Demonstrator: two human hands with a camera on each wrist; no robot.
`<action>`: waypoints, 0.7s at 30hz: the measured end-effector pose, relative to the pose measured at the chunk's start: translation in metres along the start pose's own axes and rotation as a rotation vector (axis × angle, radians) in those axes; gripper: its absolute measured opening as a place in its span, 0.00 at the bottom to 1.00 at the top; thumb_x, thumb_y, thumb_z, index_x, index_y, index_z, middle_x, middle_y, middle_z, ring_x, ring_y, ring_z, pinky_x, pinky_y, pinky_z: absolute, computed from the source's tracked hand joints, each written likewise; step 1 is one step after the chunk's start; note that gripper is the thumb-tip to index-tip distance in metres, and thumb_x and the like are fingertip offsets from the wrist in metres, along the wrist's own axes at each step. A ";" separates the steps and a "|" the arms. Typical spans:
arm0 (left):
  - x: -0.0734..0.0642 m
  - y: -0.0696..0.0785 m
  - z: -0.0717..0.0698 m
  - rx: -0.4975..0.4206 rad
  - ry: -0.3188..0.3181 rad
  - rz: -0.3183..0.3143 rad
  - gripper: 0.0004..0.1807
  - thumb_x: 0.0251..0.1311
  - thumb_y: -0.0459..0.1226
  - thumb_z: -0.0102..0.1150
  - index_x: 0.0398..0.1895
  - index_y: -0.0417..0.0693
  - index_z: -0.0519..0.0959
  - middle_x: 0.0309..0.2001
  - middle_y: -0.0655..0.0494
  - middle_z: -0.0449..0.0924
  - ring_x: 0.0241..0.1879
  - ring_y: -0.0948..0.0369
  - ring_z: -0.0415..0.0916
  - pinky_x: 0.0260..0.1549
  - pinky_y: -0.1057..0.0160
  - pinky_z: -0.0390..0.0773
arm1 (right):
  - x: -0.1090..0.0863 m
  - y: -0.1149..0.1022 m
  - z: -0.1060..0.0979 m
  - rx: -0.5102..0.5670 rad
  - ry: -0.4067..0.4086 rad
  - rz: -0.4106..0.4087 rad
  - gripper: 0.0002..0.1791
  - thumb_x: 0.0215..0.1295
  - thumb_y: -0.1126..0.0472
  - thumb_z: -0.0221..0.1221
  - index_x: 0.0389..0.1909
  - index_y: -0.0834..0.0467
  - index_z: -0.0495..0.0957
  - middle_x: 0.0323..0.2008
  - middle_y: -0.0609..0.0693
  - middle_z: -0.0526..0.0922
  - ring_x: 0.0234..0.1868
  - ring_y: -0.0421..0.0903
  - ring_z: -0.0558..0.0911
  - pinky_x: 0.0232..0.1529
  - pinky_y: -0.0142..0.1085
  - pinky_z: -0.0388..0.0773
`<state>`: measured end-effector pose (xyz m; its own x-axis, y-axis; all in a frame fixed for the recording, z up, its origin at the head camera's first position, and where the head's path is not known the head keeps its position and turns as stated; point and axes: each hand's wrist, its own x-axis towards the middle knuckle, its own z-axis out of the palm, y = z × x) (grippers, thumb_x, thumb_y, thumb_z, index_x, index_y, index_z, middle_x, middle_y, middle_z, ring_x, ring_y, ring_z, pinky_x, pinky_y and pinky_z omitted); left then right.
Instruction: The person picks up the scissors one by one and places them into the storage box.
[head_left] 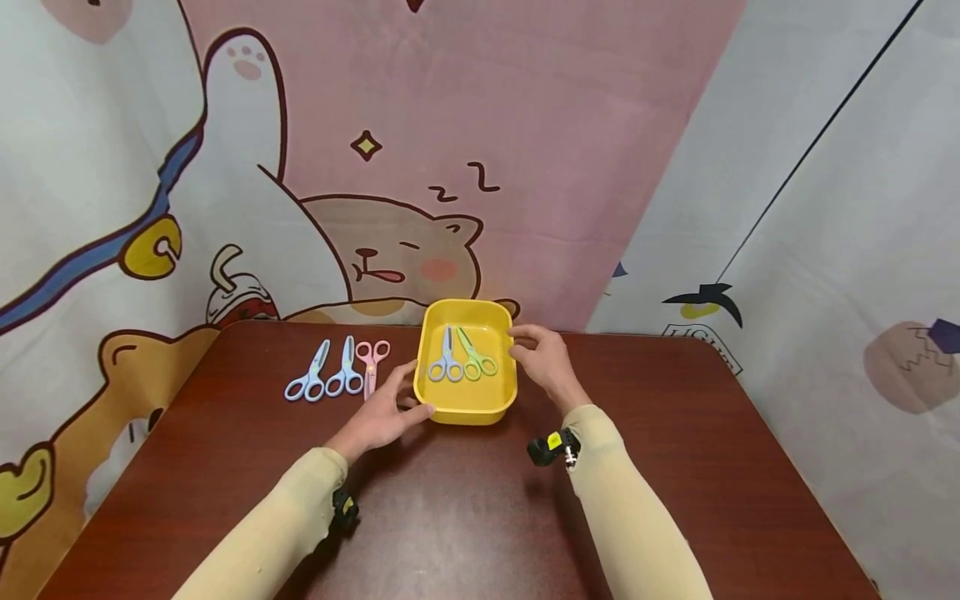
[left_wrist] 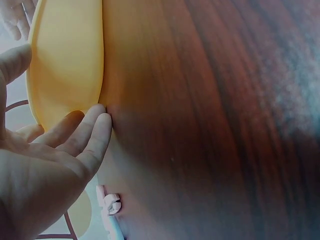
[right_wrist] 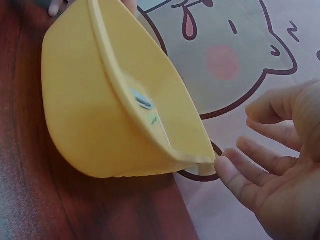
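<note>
A yellow plastic basin [head_left: 468, 415] stands toward the back of the table. Inside it, in the head view, lie blue-grey scissors [head_left: 446, 367] and green scissors [head_left: 477, 365], side by side. My left hand [head_left: 382, 415] is at the basin's near left corner. Its thumb lies along the near side, and the loosely extended fingers [left_wrist: 92, 137] rest against the left wall. On the other side, my right hand [head_left: 543, 358] is beside the right rim. In the right wrist view its fingers are spread and relaxed, one fingertip [right_wrist: 221, 165] right at the rim.
Left of the basin on the brown table [head_left: 480, 517] lie two blue scissors [head_left: 307, 383] [head_left: 345, 379] and pink scissors [head_left: 371, 358], in a row. A cartoon-print cloth [head_left: 570, 167] hangs behind the table's back edge. A small black device [head_left: 551, 446] is strapped at the right wrist.
</note>
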<state>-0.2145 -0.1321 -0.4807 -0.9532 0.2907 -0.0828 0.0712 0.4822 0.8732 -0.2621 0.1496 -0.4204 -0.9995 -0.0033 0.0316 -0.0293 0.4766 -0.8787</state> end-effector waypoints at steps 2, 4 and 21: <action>0.000 0.000 0.000 0.003 -0.001 0.007 0.48 0.67 0.43 0.68 0.83 0.50 0.50 0.66 0.44 0.75 0.53 0.53 0.81 0.53 0.51 0.82 | -0.002 0.003 -0.001 -0.001 0.011 -0.006 0.21 0.68 0.68 0.60 0.61 0.66 0.80 0.65 0.62 0.77 0.63 0.60 0.80 0.58 0.53 0.81; 0.001 0.000 0.000 0.004 0.000 0.006 0.48 0.67 0.44 0.68 0.83 0.50 0.51 0.66 0.44 0.76 0.53 0.53 0.81 0.53 0.51 0.82 | -0.004 0.006 -0.001 -0.003 0.019 -0.006 0.20 0.68 0.68 0.61 0.60 0.65 0.80 0.64 0.62 0.78 0.62 0.60 0.80 0.58 0.53 0.81; 0.002 -0.001 -0.001 0.007 -0.004 0.006 0.47 0.67 0.44 0.68 0.82 0.52 0.51 0.66 0.44 0.76 0.53 0.53 0.81 0.54 0.50 0.81 | -0.018 0.028 0.002 -0.004 -0.002 0.085 0.26 0.69 0.66 0.62 0.68 0.62 0.75 0.66 0.61 0.76 0.52 0.57 0.81 0.52 0.49 0.83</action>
<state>-0.2166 -0.1330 -0.4813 -0.9515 0.2972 -0.0793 0.0795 0.4864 0.8701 -0.2452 0.1609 -0.4463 -0.9984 0.0359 -0.0443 0.0561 0.4785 -0.8763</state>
